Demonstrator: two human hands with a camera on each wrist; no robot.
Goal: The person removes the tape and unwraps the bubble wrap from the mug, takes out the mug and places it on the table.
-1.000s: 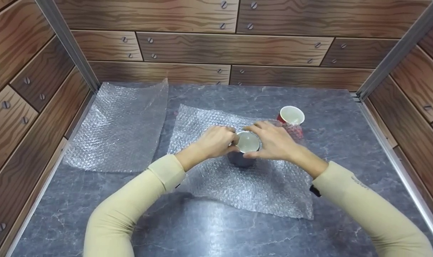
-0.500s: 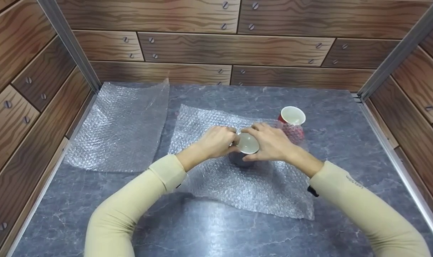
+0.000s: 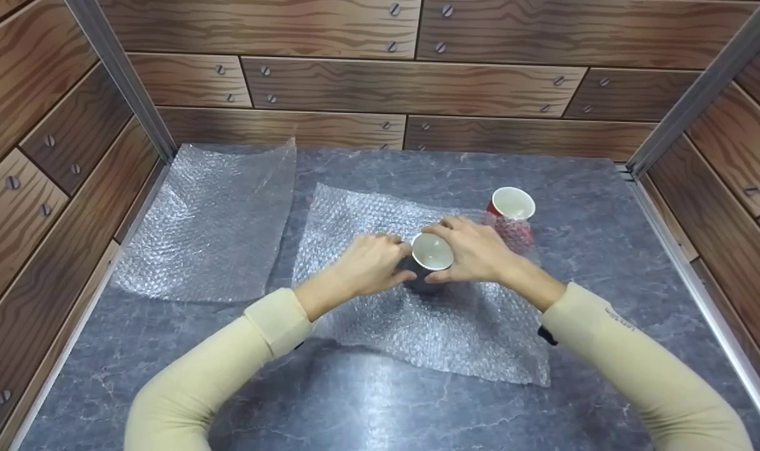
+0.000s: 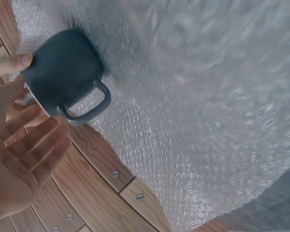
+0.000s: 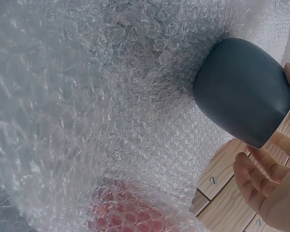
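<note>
A dark teal mug [image 3: 427,280] with a pale inside stands on a sheet of bubble wrap [image 3: 380,326], its mouth facing up in the head view. My right hand [image 3: 477,250] grips it near the rim from the right, thumb and fingers on opposite sides. The mug's handle [image 4: 93,108] points toward my left hand [image 4: 24,169], which lies relaxed close beside it with spread fingers. In the right wrist view the handle is hidden behind the mug's body, and fingertips of my right hand [image 5: 275,186] lie at the rim.
A red cup [image 3: 511,203] with a pale inside stands behind my right hand, partly covered by a corner of the bubble wrap. Another bubble wrap sheet [image 3: 211,232] lies at the left. Wood-patterned walls [image 3: 411,88] enclose the marbled grey table [image 3: 367,407].
My left hand has let go of the mug and shifted a little left, its fingers loosening. The right hand has closed in slightly on the mug, which has moved slightly left.
</note>
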